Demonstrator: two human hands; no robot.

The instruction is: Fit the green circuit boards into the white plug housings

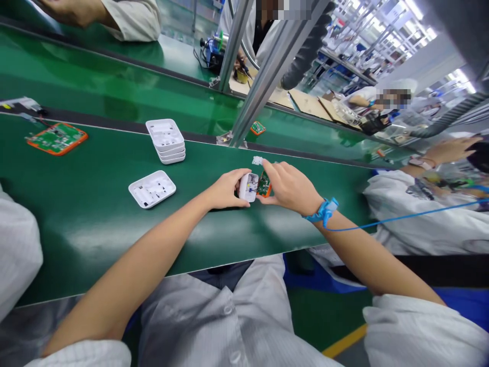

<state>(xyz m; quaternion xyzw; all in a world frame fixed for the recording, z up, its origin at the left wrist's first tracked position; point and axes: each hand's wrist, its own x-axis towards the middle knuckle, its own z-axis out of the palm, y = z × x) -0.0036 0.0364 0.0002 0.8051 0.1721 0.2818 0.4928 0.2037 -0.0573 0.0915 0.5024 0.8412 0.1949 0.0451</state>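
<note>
My left hand [228, 189] is closed around a small white plastic housing [248, 186], held on edge above the green conveyor belt [95, 224]. My right hand [290, 186] pinches a green circuit board with an orange rim [264, 184] right against the housing. A small white part [257, 160] shows at my right fingertips. A blue wrist strap [324, 210] with a blue cord circles my right wrist.
One white housing shell [152, 188] lies to the left, a stack of white shells [166, 140] behind it. An orange-rimmed board [57, 138] lies far left, another board [257, 128] by the metal post [263, 81]. Other people sit at the right and beyond the belt.
</note>
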